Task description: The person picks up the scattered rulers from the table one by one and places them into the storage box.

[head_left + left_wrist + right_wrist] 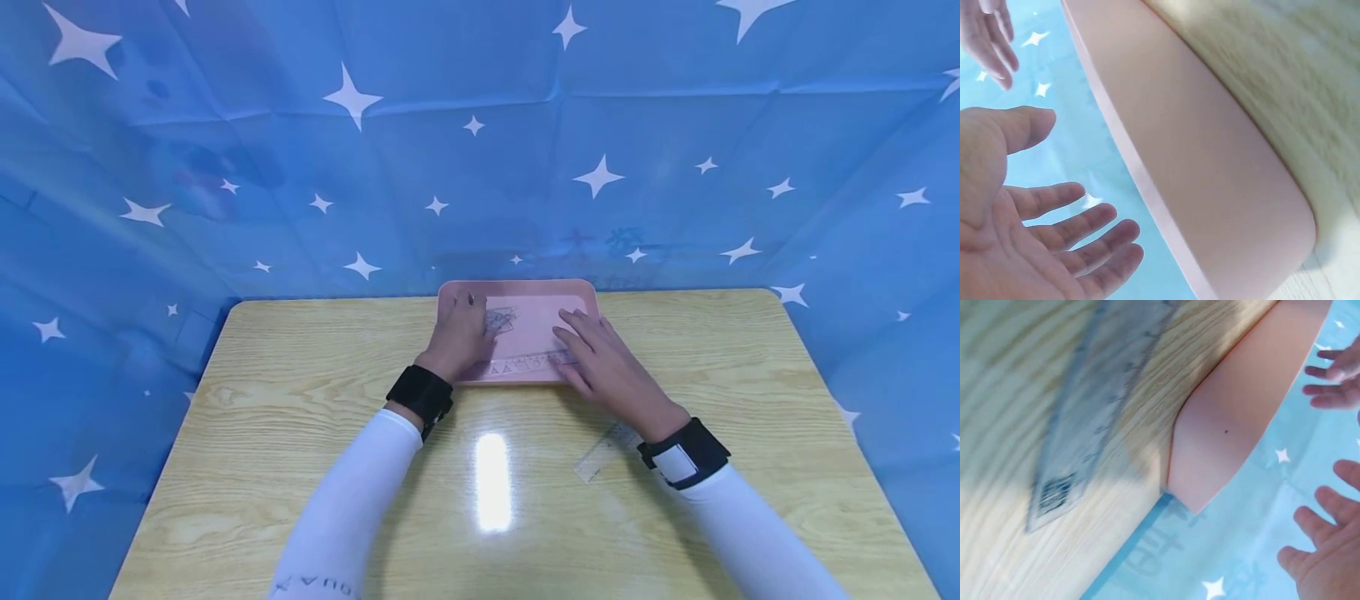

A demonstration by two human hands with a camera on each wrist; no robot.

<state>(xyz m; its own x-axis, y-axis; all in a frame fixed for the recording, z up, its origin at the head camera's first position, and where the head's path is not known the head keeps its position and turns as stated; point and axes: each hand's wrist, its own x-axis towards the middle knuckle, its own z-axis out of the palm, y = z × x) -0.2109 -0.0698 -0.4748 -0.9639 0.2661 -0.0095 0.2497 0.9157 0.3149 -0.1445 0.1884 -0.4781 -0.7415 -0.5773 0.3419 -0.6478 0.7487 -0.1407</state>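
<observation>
A pink tray (536, 325) sits at the table's back edge. My left hand (459, 337) hovers over the tray's left part; in the left wrist view its fingers (1094, 225) are spread and loosely bent, with nothing in them. My right hand (603, 362) reaches over the right side of the tray, its fingers apart and holding nothing. Inside the tray, a clear ruler-like strip (517, 364) lies along the front. A clear item with dark markings (500, 320) is beside my left hand, partly hidden by it; its kind is not plain.
A transparent ruler (597, 454) lies on the wooden table (300, 417), partly under my right wrist. In the right wrist view this ruler (1094, 406) is beside the tray's outer wall (1235, 412). A blue cloth with white stars (480, 192) hangs behind the table.
</observation>
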